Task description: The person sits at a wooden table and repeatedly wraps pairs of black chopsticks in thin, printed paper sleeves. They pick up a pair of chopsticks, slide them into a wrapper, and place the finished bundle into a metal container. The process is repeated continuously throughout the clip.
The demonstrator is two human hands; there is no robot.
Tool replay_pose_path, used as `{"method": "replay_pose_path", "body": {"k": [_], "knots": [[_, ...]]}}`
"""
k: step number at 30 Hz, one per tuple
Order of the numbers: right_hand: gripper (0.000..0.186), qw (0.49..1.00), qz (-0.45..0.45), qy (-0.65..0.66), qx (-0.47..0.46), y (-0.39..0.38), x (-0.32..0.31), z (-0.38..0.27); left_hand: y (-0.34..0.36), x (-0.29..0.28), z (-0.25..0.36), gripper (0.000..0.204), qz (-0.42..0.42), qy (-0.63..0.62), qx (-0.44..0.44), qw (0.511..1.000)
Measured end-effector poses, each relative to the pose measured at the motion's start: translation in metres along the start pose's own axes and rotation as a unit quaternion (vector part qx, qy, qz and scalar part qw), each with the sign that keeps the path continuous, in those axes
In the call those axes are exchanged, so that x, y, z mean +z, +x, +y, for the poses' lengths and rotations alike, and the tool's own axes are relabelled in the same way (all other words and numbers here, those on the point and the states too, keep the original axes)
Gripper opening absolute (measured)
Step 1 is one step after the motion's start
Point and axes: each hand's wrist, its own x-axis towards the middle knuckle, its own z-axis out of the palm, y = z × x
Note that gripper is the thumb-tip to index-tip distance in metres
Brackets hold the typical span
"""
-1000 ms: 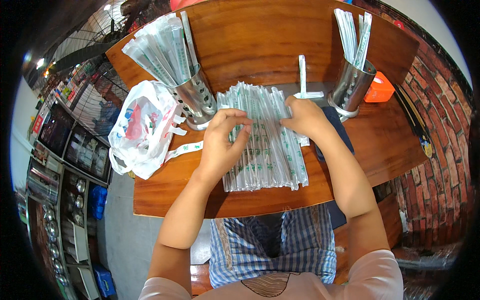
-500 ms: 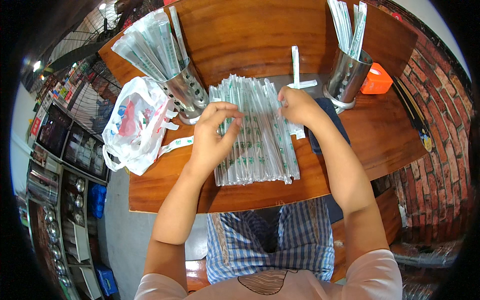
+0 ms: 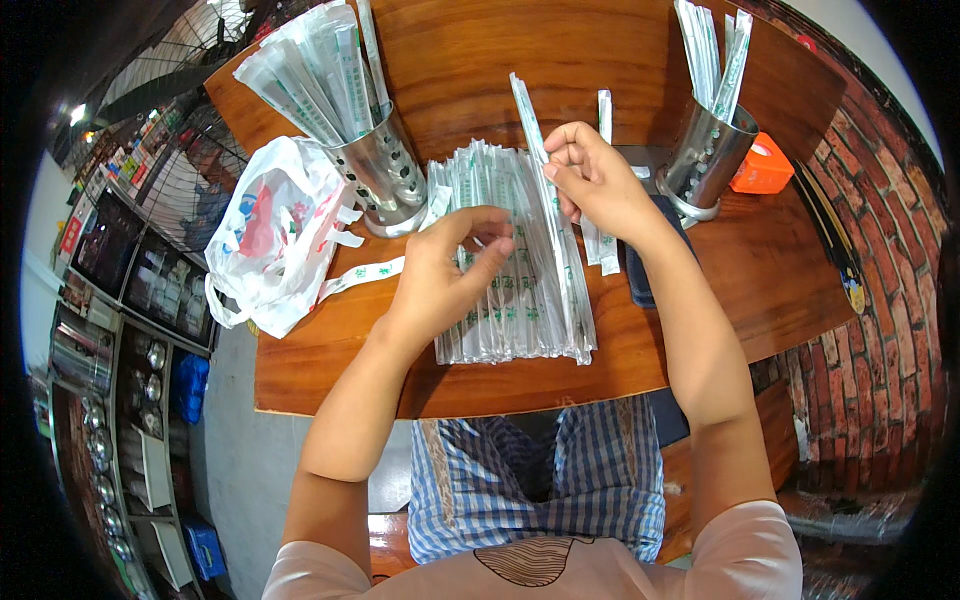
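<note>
At the far left a crumpled white plastic bag with red and blue print lies on the wooden table, hanging partly over its left edge, and a narrow white paper strip runs from beside it toward the middle. Just right of the bag stands a perforated steel holder packed with chopstick pairs in clear wrappers that fan up and to the left. Next comes the pile of wrapped chopsticks, laid side by side lengthwise on the table in front of the person, its near ends close to the table edge. The left hand rests over the left part of this pile, the fingers curled in and the thumb meeting the fingertips in a narrow pinch right at the wrappers; whether it has actually gripped one I cannot tell. To its right, the right hand is raised above the far end of the pile and pinches a single wrapped pair between thumb and fingers, the packet pointing up and away. A few loose wrapped pairs lie just right of the pile, beside a dark flat object. Further right stands a second steel holder, holding only a few wrapped pairs, and a small orange box sits just beyond it.
</note>
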Motion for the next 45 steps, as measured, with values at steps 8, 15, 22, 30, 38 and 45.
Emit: {"method": "replay_pose_path", "body": {"k": [8, 15, 22, 30, 38, 45], "knots": [[0.02, 0.991, 0.052, 0.09, -0.084, -0.011, 0.039, -0.011, -0.014, 0.007, -0.008, 0.033, -0.123, -0.078, -0.095, 0.985], [0.034, 0.996, 0.003, 0.091, -0.004, -0.01, 0.038, -0.013, -0.003, -0.011, 0.011, 0.03, -0.134, -0.295, -0.244, 0.914], [0.027, 0.996, -0.03, 0.069, 0.037, -0.014, 0.048, -0.007, -0.001, -0.013, 0.008, 0.037, -0.172, -0.286, -0.233, 0.913], [0.018, 0.989, 0.047, 0.143, -0.002, -0.008, 0.03, -0.006, -0.003, -0.012, 0.009, 0.028, -0.194, -0.235, -0.202, 0.931], [0.021, 0.988, 0.061, 0.14, -0.011, -0.006, 0.032, -0.004, -0.001, -0.016, 0.008, 0.02, -0.208, -0.208, -0.212, 0.932], [0.026, 0.989, 0.041, 0.143, -0.001, -0.006, 0.034, -0.003, -0.003, -0.016, 0.004, 0.022, -0.179, -0.252, -0.246, 0.919]]}}
